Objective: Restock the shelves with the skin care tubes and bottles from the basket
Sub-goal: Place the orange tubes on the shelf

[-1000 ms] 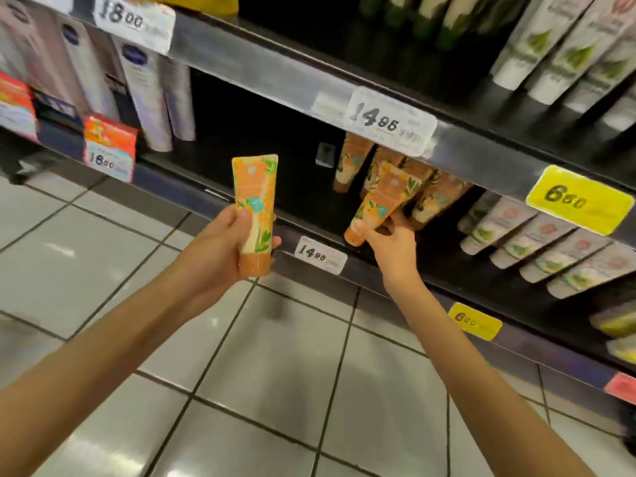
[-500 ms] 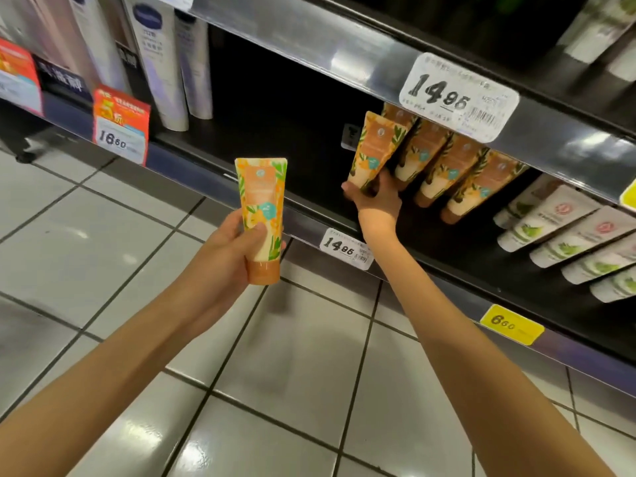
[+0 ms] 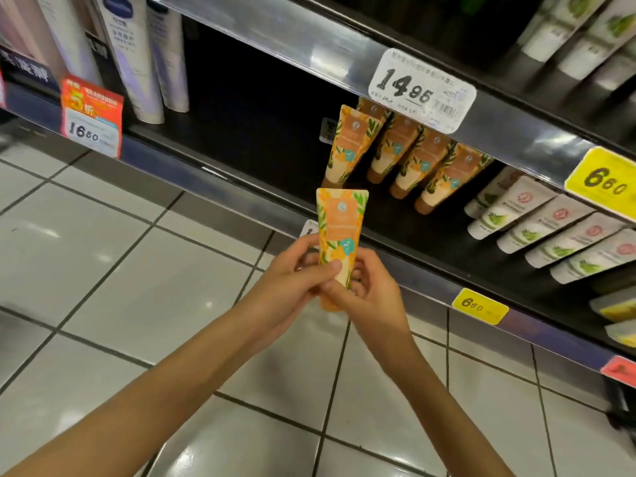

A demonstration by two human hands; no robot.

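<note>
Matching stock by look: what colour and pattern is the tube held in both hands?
Orange tube with green leaves and a teal patch, cream near the bottom; head view.

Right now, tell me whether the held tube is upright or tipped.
Upright: the tube stands cap down, crimp up, held by the left hand and right hand.

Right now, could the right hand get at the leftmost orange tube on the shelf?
Probably not yet: the right hand and left hand both grip the held tube. Otherwise the way looks free; nothing stands before the leftmost orange tube.
</note>
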